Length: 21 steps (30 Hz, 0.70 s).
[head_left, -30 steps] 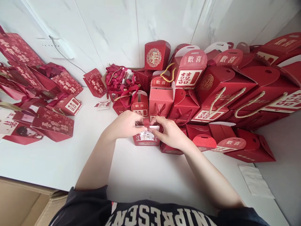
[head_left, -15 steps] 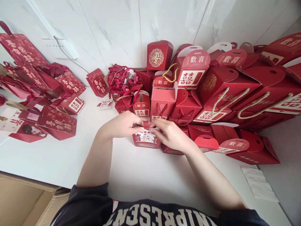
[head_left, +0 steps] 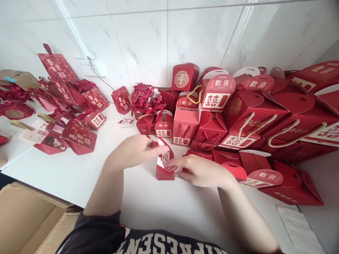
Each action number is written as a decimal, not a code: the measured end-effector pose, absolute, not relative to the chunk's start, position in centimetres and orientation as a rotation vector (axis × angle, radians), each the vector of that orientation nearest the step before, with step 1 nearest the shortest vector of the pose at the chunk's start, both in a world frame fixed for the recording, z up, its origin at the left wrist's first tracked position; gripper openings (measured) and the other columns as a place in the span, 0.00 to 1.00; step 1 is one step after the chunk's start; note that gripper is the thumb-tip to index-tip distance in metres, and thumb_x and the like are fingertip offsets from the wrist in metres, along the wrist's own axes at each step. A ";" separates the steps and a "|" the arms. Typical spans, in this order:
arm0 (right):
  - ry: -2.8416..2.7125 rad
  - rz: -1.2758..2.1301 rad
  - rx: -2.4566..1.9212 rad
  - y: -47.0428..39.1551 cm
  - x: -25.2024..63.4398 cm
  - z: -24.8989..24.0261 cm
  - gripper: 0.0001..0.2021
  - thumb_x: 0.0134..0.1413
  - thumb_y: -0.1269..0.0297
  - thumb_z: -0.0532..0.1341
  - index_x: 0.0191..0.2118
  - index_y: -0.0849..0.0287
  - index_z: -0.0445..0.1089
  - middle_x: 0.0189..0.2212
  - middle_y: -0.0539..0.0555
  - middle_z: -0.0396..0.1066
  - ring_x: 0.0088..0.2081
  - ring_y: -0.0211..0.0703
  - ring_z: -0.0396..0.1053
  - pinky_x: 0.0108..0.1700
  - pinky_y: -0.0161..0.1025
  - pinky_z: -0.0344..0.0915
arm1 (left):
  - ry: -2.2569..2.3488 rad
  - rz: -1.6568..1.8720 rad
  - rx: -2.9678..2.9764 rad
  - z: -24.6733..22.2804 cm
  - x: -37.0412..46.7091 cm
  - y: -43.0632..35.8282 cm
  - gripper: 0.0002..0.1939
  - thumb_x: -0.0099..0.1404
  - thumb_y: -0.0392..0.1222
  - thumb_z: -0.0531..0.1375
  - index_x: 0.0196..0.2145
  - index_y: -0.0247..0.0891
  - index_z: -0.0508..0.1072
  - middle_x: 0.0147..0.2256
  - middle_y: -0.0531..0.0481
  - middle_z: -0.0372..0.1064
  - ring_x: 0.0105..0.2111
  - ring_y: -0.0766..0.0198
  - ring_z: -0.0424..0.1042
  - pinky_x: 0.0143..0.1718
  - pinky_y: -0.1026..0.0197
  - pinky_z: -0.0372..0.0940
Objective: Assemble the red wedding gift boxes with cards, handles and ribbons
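Note:
A small red gift box (head_left: 165, 174) with white inner sides and a printed white panel stands on the white table, turned with a narrow side towards me. My left hand (head_left: 136, 151) is closed at the box's upper left edge, its fingers partly blurred. From the right, my right hand (head_left: 203, 171) pinches the printed panel side between thumb and fingers. Close behind is a small red box (head_left: 163, 126) with a double-happiness label. The box's far side is hidden by my fingers.
Stacked red gift boxes with rope handles (head_left: 256, 102) fill the right. Dark red ribbons (head_left: 148, 100) lie heaped at the back. More red boxes with ribbons (head_left: 79, 135) stand at the left. A cardboard carton (head_left: 29, 211) is below the table's left front edge.
The gift box has turned from its printed front facing me to a narrow side. My hands have shifted around it, and the red ribbon loop on top no longer shows clearly. The view has shifted.

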State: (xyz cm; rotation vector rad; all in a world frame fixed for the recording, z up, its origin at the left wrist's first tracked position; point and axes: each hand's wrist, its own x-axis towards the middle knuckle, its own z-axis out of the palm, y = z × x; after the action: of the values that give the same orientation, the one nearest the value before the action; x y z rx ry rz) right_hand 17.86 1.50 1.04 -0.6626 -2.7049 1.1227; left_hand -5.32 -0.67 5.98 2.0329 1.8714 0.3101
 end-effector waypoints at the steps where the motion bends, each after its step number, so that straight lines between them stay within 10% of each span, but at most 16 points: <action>1: -2.732 1.136 -0.651 1.3 17.8 0.9 0.20 0.64 0.66 0.54 0.60 0.50 0.65 0.47 0.52 0.76 0.42 0.45 0.74 0.45 0.38 0.64 | 1.859 0.219 2.102 6.0 -4.7 -1.1 0.25 0.60 0.64 0.57 0.21 0.39 0.71 0.20 0.52 0.66 0.22 0.63 0.65 0.26 0.62 0.54; 7: -2.775 1.065 -0.852 0.5 18.8 1.1 0.22 0.63 0.60 0.55 0.62 0.50 0.63 0.49 0.56 0.75 0.48 0.52 0.72 0.47 0.43 0.65 | 1.982 0.061 2.091 6.0 -4.6 -1.4 0.22 0.62 0.54 0.55 0.17 0.38 0.58 0.17 0.52 0.59 0.20 0.64 0.59 0.24 0.60 0.50; 16: -2.640 1.000 -1.066 0.8 21.3 2.8 0.17 0.65 0.61 0.54 0.57 0.51 0.66 0.48 0.54 0.75 0.49 0.50 0.72 0.50 0.42 0.64 | 2.671 0.045 1.510 7.4 -18.8 3.1 0.19 0.52 0.58 0.67 0.26 0.37 0.76 0.23 0.48 0.70 0.30 0.51 0.73 0.33 0.54 0.67; 21: -2.607 0.979 -1.074 1.0 21.6 3.0 0.16 0.65 0.63 0.53 0.55 0.53 0.68 0.44 0.54 0.77 0.44 0.48 0.75 0.49 0.41 0.65 | 3.045 0.253 1.347 5.8 -25.5 7.7 0.27 0.57 0.42 0.65 0.53 0.27 0.69 0.50 0.28 0.69 0.51 0.39 0.67 0.47 0.36 0.64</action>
State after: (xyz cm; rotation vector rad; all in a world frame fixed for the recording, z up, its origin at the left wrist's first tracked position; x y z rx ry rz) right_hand 21.60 1.00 3.05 -1.0736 -2.6073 0.9788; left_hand -25.49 7.75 5.81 1.3466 3.0447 0.2530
